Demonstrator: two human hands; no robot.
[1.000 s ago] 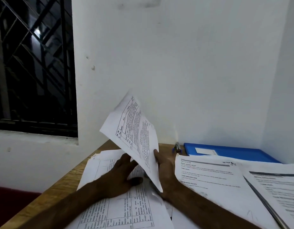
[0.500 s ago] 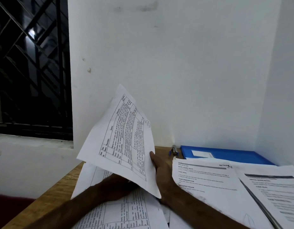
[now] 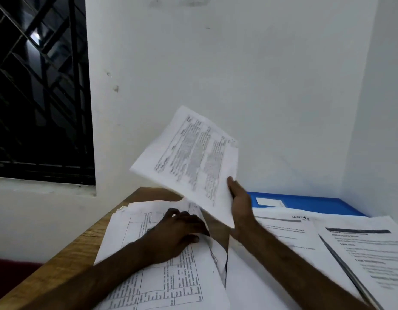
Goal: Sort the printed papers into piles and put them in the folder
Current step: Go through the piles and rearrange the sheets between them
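The right hand (image 3: 240, 206) is pinching a printed sheet (image 3: 193, 162) by its lower edge and holding it tilted above the desk (image 3: 66, 258), probably to judge its pile. The left hand (image 3: 173, 233) is pressing its loosely spread fingers on the left pile (image 3: 149, 276), steadying it. The blue folder (image 3: 316, 203) is lying flat by the wall.

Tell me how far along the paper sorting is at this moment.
Done: separate groups lie on the table: a left pile of gridded sheets and text pages at right. In hand: the right hand holds a raised sheet; the left hand rests on the left pile. Left: placing that sheet and all filing; the blue folder lies by the wall, no sheet visibly in it.
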